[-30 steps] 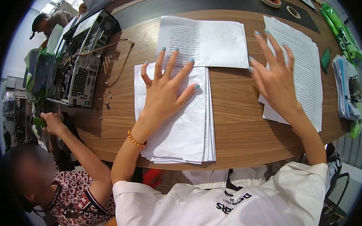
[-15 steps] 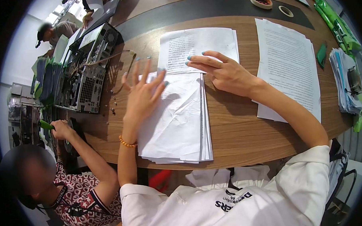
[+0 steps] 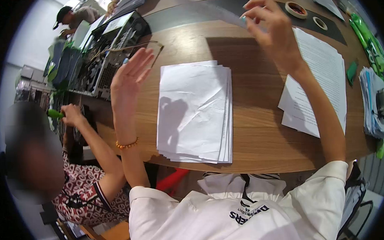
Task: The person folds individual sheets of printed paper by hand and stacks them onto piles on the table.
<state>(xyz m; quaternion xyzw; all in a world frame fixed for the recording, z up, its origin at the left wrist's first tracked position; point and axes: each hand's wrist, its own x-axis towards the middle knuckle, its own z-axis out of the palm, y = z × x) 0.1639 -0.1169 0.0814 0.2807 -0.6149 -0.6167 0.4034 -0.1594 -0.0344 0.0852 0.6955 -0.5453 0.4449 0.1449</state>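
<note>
My right hand (image 3: 274, 30) is raised over the far side of the table, its thumb and fingers pinched on a sheet of paper (image 3: 224, 14). The sheet appears almost edge-on and smeared by motion. My left hand (image 3: 130, 82) is up in the air with fingers stretched out and palm turned inward, holding nothing. Between my arms lies a stack of white paper (image 3: 194, 113), creased on top, its edges uneven. A second pile of printed pages (image 3: 323, 73) rests under and beside my right forearm, with some sheets sticking out askew.
An opened computer case (image 3: 113, 59) with a loose cable stands at the left. Tape rolls (image 3: 296, 9) lie at the far right, near green packages (image 3: 369, 42) and a bundle of papers (image 3: 374, 101). A co-worker's hand (image 3: 72, 115) grips a green-handled tool at left.
The printed sheet behind the stack has been lifted off the table by my right hand, which moved up and right. My left hand has risen from the stack and moved left.
</note>
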